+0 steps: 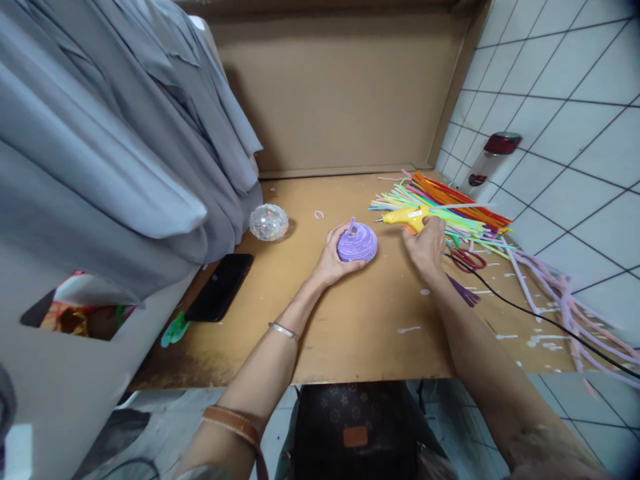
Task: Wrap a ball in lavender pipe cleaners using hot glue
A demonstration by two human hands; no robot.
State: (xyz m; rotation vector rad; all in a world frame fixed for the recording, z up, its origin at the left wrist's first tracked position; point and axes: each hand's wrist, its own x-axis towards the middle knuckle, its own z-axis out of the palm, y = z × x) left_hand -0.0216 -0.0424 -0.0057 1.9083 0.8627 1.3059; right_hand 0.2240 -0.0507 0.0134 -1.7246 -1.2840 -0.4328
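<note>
My left hand (332, 258) is wrapped round the left side of a purple ball of coiled pipe cleaner (360, 245), whose loose end sticks up near a small hole on top. To the right, my right hand (425, 245) grips a yellow hot glue gun (406, 217) by its handle. The nozzle points left, apart from the ball. Beneath and behind the gun lies a bundle of multicoloured pipe cleaners (457, 203). Red-handled scissors (468, 260) lie beside my right wrist, partly covered by it.
A clear faceted ball (269, 222) and a black phone (220, 288) are on the left of the wooden table (350, 333). A black cord (530, 307) trails off right past loose lilac pipe cleaners (563, 300). A grey curtain (150, 133) hangs at left; a lidded bottle (487, 163) stands back right.
</note>
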